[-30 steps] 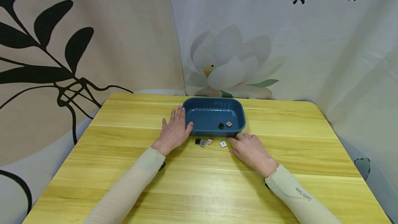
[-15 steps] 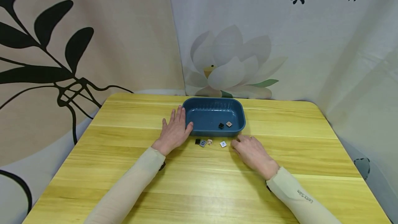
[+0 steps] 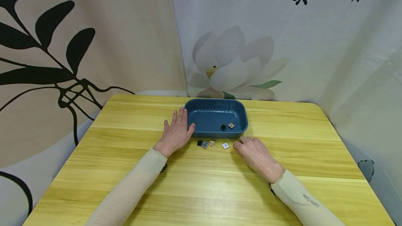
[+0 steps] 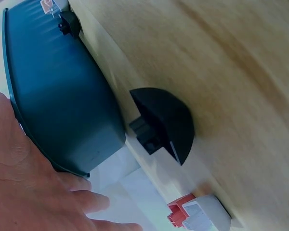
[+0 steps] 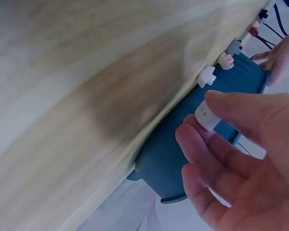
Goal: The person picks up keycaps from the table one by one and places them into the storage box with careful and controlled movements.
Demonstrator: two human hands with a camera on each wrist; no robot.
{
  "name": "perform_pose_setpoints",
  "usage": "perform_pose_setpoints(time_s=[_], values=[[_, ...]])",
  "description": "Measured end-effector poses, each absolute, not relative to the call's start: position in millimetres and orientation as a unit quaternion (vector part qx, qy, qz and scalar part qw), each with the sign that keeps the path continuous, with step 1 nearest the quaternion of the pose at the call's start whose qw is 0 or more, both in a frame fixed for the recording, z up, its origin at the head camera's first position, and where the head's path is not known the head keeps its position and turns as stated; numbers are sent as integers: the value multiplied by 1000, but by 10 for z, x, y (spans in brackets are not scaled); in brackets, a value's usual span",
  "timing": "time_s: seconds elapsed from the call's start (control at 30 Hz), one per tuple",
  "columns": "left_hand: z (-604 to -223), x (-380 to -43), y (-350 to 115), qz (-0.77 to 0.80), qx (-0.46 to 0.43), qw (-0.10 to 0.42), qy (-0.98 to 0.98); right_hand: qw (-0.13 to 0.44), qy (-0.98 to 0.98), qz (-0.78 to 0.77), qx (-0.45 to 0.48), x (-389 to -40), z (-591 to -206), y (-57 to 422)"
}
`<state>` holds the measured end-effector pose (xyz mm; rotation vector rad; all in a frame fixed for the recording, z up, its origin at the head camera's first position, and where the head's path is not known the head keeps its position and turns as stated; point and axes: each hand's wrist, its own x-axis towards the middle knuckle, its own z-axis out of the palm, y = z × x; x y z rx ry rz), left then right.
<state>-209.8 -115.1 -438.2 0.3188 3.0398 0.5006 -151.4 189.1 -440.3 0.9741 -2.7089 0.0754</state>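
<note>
My left hand point(image 3: 176, 131) lies with its fingers straight along the left end of a dark blue tray point(image 3: 201, 135). Between the thumb and fingers of my right hand point(image 3: 255, 154), near the tray's front right corner, I pinch a white keycap point(image 5: 207, 116); its printed mark shows in the right wrist view. On the table in front of the tray lie a black keycap point(image 3: 199, 143), a blue-grey one point(image 3: 205, 145), a pale pink one point(image 3: 211, 143) and another white keycap point(image 3: 225, 145). Inside the tray are a black keycap point(image 3: 223, 127) and a light brown-topped one point(image 3: 231, 125).
A wooden table point(image 3: 194, 187) carries everything, its back edge close behind the tray. Printed curtains point(image 3: 141, 44) hang beyond it. In the left wrist view, a grey keycap with a red part point(image 4: 202, 211) lies near a large-looking black one point(image 4: 164, 124).
My right hand's fingers have drawn in from the tray's front edge, and the hand has shifted slightly right. The left hand, tray and loose keycaps stay in place.
</note>
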Motion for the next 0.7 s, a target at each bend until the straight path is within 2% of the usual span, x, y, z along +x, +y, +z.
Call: perform_pose_setpoints(time_s=[0.23,0.7], values=[[-4382,-2100,-1154,156,103,26,982,162,-925,46,340,-1490,-4332,1889],[-4381,-2101,-1148,160,101,24,982,167,-927,88,325,-1464,-4195,1898]])
